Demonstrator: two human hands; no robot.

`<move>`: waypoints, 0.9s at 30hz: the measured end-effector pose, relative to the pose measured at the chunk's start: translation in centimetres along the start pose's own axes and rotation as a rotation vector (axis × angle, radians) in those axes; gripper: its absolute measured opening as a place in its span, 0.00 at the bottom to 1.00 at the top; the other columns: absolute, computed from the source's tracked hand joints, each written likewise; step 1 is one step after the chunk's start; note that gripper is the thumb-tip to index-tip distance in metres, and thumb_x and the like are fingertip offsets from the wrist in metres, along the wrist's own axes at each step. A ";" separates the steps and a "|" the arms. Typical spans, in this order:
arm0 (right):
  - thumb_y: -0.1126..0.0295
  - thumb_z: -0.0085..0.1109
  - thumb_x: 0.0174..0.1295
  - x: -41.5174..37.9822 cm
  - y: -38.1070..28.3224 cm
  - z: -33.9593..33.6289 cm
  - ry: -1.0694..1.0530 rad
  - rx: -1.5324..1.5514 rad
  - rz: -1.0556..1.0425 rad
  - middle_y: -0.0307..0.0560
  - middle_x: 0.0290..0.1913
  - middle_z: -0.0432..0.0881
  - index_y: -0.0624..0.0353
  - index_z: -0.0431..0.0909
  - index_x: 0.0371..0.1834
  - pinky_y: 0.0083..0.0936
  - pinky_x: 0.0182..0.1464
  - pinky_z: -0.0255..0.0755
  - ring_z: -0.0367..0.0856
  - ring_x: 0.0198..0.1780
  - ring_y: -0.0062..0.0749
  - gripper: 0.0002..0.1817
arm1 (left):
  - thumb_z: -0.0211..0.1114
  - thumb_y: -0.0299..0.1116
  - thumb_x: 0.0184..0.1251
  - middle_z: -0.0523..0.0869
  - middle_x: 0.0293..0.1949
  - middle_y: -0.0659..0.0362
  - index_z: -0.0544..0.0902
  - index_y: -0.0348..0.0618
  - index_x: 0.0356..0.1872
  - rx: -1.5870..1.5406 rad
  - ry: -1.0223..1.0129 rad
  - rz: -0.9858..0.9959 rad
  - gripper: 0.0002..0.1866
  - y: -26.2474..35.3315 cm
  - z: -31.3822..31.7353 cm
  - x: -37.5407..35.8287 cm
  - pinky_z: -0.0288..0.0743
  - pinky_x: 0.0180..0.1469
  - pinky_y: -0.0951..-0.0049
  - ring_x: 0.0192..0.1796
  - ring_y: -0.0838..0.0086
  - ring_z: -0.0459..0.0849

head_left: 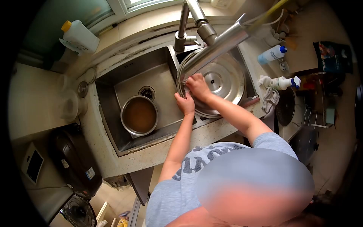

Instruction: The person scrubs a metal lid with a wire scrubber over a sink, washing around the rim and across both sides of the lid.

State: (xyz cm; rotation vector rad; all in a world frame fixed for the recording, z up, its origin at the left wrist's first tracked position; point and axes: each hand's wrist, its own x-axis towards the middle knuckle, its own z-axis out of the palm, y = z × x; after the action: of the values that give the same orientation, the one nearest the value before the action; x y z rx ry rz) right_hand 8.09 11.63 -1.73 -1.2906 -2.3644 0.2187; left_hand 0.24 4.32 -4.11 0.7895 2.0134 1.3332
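A wide, shiny round metal lid (227, 85) with a small dark knob at its centre lies over the right-hand basin. My left hand (185, 103) is closed on the left edge of this lid, thumb toward the rim. Just above it, my right hand (198, 87) presses with curled fingers against the inner side of the same edge. A bit of something pale and glinting shows at those fingertips, too small to name. The grey metal faucet (219, 47) reaches over the lid and covers part of its upper left.
In the left basin (162, 83), a metal pot (139, 115) of brown liquid stands beside the drain (146, 92). A spray bottle (283, 83), a blue-capped bottle (270, 55) and a cloth (270, 99) are on the right counter. A yellow-capped white jug (80, 36) stands at back left.
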 end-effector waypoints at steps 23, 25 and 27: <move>0.68 0.54 0.54 0.0 -1.6 0.9 0.121 0.120 0.117 0.48 0.44 0.69 0.55 0.71 0.35 0.38 0.49 0.62 0.65 0.49 0.46 0.07 | 0.64 0.34 0.54 0.78 0.31 0.42 0.67 0.32 0.37 0.025 0.097 0.046 0.19 -0.9 0.3 0.0 0.70 0.38 0.58 0.35 0.48 0.78; 0.68 0.58 0.52 -2.1 -2.5 0.2 0.042 0.230 0.128 0.48 0.47 0.69 0.55 0.73 0.40 0.38 0.53 0.61 0.64 0.53 0.46 0.12 | 0.65 0.35 0.54 0.78 0.32 0.43 0.68 0.33 0.39 0.001 0.085 0.082 0.20 -2.4 0.4 0.8 0.71 0.38 0.60 0.35 0.52 0.79; 0.69 0.59 0.51 -3.8 -2.4 -2.1 0.007 0.241 0.121 0.48 0.49 0.69 0.56 0.74 0.43 0.38 0.55 0.60 0.64 0.53 0.47 0.15 | 0.66 0.36 0.53 0.79 0.34 0.44 0.68 0.33 0.42 -0.188 0.022 0.016 0.22 -3.6 0.2 2.0 0.72 0.39 0.64 0.35 0.58 0.80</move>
State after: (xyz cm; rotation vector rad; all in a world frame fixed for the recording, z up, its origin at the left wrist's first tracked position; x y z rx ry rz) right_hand 8.99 6.99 -0.17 -1.3143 -2.1770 0.5184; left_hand -1.51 4.78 -7.83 0.7092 1.8680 1.5204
